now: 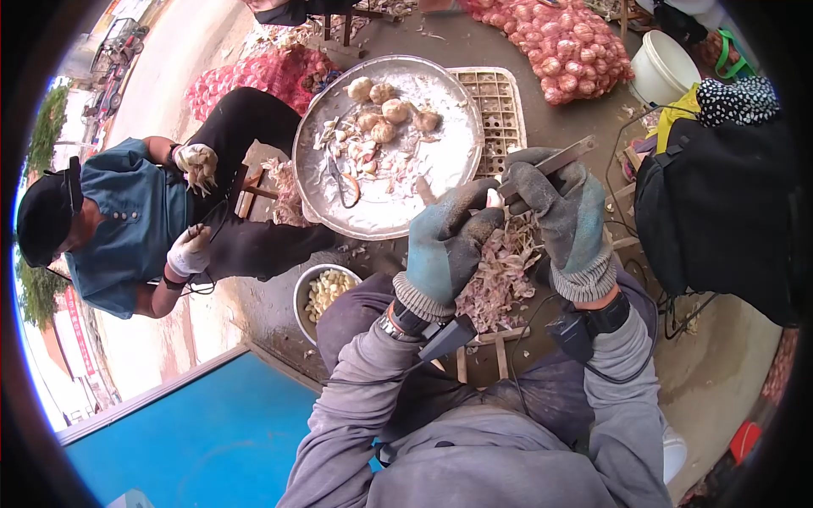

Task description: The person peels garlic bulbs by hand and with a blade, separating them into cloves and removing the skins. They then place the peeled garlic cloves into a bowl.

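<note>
My left hand (450, 245), in a teal and dark grey work glove, is closed with a pale garlic clove (494, 199) pinched at its fingertips. My right hand (566, 216), gloved alike, grips a knife (569, 157); its flat metal length sticks out past the fingers toward the upper right. Both hands meet close together above a heap of garlic skins (500, 279). Just beyond them is a round metal tray (440, 190), holding several garlic bulbs (384, 131), loose cloves (360, 157), peel and scissors (341, 179) with orange on the handles.
A bowl of peeled cloves (329, 292) stands left of my knees. A co-worker in white gloves (190, 250) sits at left. Under the tray is a plastic crate (501, 102). Red net sacks of garlic (563, 51), a white bucket (660, 72) and a black bag (720, 203) lie around.
</note>
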`<state>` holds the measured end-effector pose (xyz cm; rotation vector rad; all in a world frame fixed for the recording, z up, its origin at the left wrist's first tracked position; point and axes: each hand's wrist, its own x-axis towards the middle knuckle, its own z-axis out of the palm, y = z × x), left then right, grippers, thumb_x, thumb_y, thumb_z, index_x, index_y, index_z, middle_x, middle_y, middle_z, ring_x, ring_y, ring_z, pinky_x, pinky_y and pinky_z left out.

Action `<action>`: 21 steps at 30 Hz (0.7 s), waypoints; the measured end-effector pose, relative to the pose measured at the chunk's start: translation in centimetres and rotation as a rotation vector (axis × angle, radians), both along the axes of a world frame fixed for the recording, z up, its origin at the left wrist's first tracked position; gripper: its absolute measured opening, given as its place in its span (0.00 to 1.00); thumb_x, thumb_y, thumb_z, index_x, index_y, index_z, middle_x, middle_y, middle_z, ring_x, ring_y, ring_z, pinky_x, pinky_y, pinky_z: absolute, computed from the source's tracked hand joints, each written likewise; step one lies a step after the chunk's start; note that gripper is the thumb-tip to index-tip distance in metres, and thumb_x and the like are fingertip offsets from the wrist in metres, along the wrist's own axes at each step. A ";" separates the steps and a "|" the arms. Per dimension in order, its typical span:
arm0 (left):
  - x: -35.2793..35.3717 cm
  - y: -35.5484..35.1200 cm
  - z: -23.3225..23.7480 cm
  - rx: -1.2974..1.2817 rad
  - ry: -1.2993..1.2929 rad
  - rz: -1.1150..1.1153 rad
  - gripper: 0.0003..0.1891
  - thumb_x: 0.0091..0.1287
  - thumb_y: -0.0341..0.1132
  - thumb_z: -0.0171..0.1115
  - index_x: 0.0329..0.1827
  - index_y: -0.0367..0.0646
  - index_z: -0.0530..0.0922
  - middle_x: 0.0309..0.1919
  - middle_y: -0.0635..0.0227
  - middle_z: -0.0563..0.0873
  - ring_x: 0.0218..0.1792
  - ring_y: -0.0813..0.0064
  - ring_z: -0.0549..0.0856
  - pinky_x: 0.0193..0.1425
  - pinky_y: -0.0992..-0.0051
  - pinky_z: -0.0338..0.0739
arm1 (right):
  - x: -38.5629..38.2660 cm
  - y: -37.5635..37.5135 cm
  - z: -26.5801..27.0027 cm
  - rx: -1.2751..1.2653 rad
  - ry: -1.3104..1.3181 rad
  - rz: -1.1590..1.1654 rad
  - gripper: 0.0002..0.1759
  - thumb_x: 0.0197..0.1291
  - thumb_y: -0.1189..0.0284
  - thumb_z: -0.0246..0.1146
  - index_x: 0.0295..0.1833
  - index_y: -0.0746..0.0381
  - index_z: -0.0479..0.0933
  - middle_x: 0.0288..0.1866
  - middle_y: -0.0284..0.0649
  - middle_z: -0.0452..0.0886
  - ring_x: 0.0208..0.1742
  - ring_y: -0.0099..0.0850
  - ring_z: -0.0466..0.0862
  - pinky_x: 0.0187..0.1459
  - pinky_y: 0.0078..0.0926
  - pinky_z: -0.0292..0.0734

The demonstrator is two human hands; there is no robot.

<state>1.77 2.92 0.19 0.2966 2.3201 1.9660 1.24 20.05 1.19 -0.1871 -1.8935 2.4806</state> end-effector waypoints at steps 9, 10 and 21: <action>0.2 0.2 0.5 0.187 -0.492 -0.084 0.18 0.74 0.31 0.64 0.64 0.36 0.79 0.43 0.70 0.86 0.42 0.82 0.83 0.47 0.78 0.79 | -0.3 0.7 -1.4 -0.111 -0.082 -0.001 0.21 0.68 0.62 0.69 0.56 0.68 0.81 0.36 0.37 0.87 0.33 0.23 0.87 0.35 0.18 0.83; 0.5 0.7 0.2 0.200 -0.414 -0.072 0.18 0.73 0.30 0.64 0.64 0.36 0.79 0.45 0.68 0.87 0.44 0.82 0.83 0.49 0.78 0.79 | -0.2 0.5 -2.2 -0.221 -0.043 -0.026 0.21 0.68 0.63 0.69 0.56 0.69 0.80 0.36 0.38 0.87 0.33 0.23 0.87 0.35 0.18 0.83; -0.1 1.2 2.0 0.185 -0.352 -0.031 0.17 0.74 0.36 0.64 0.62 0.39 0.81 0.30 0.75 0.84 0.20 0.90 0.70 0.25 0.84 0.63 | -0.6 2.5 -0.4 0.162 -0.045 -0.076 0.23 0.74 0.61 0.58 0.57 0.73 0.78 0.42 0.41 0.86 0.39 0.28 0.86 0.40 0.22 0.83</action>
